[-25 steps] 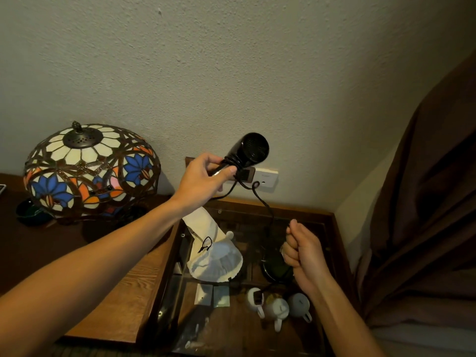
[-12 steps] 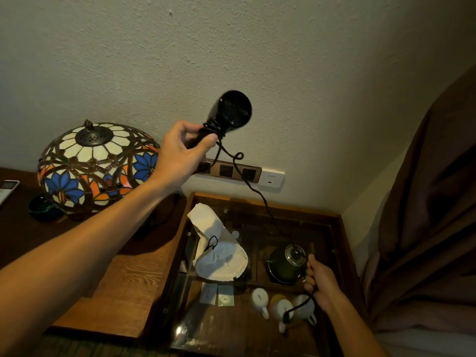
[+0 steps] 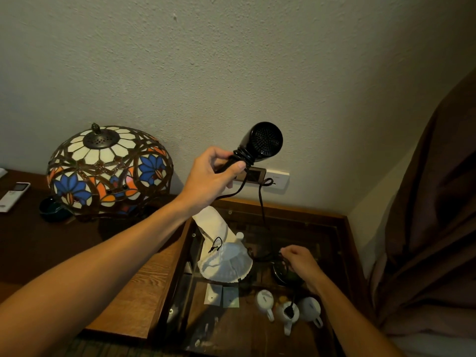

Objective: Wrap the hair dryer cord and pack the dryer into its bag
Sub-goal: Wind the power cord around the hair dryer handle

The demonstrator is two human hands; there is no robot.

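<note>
My left hand (image 3: 210, 173) grips the handle of a black hair dryer (image 3: 260, 143) raised in front of the wall, its grille facing me. A few turns of black cord (image 3: 261, 202) circle the handle, and the rest drops to my right hand (image 3: 300, 261), which holds the cord low over the glass table top. The plug end hangs below that hand, over the mugs. A white drawstring bag (image 3: 222, 256) lies on the glass, left of my right hand.
A stained-glass lamp (image 3: 108, 168) stands on the wooden desk at left, with a remote (image 3: 14, 195) beyond it. A socket strip (image 3: 260, 175) sits on the wall behind the dryer. Under the glass (image 3: 309, 228) are three white mugs (image 3: 287, 309) and a dark pot. A brown curtain (image 3: 438, 215) hangs at right.
The dryer rose with my left hand, then came back down. My right hand dropped low along the cord and shifted left over the glass. More cord now circles the handle.
</note>
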